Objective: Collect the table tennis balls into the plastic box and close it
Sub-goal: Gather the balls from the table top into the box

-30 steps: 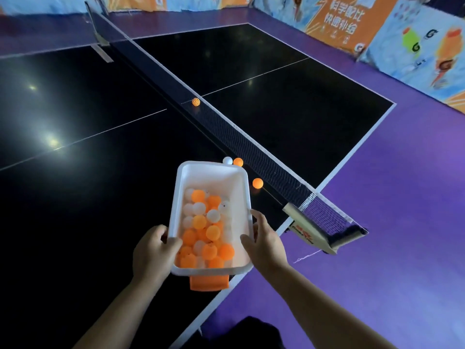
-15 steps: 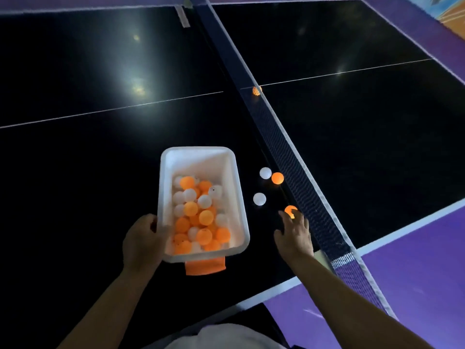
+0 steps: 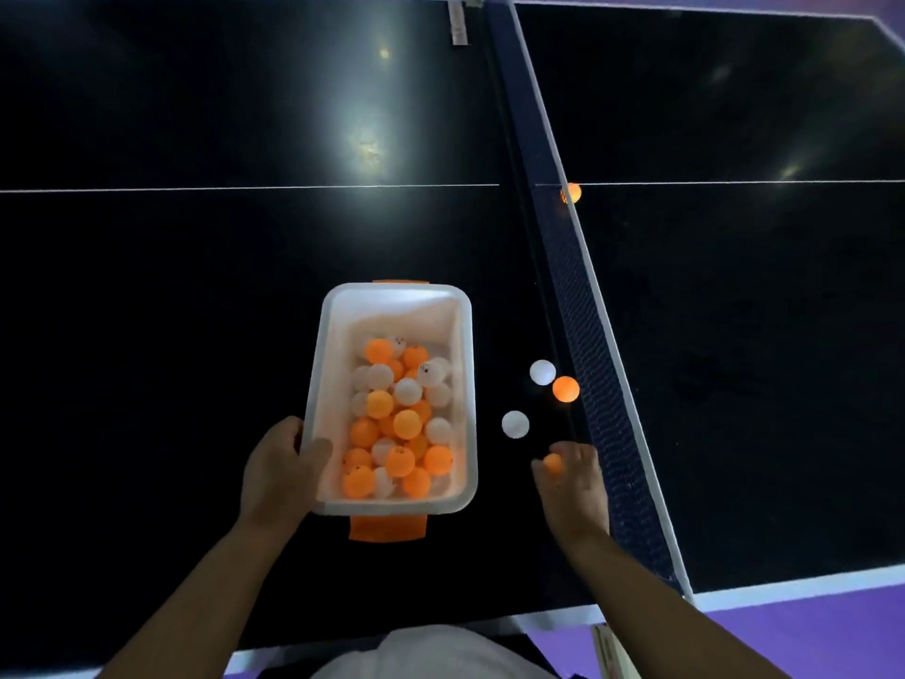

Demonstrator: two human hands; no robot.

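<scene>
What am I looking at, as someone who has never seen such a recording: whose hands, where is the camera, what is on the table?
No machine: these are a person's two bare hands, filmed from a camera on their head looking down. The dark surface is a table tennis table with its net. The left hand grips the rim of an open white plastic box holding orange and white balls. The right hand pinches an orange ball beside the net. Loose nearby lie two white balls and a second orange ball; a third orange ball sits farther along the net.

Dim, overhead glare on table
</scene>
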